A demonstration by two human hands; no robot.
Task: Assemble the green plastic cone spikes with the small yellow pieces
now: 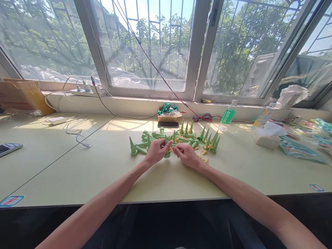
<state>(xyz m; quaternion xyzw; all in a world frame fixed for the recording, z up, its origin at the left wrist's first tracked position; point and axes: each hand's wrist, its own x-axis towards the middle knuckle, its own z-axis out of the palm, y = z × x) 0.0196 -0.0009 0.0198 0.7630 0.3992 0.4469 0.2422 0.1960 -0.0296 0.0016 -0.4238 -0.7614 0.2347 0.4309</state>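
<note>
My left hand (156, 151) is closed on a green plastic spike (167, 155), its wide round base pointing down toward me. My right hand (188, 155) is just to the right, thumb and fingers pinched together. Whatever small piece it holds is hidden by the fingers. Around both hands lie many more green plastic spikes (133, 146), some standing on their bases with tips up, others on their sides. Small yellow plastic pieces (205, 160) are scattered among them, mostly right of my right hand.
Behind the pile are a dark phone (168, 124) and a small box of green items (168, 110). A bottle (228, 116), a tissue box (268, 138) and plastic packets (301, 150) stand right. Cables (77, 136) lie left. Another person's hand (327, 148) shows at the right edge.
</note>
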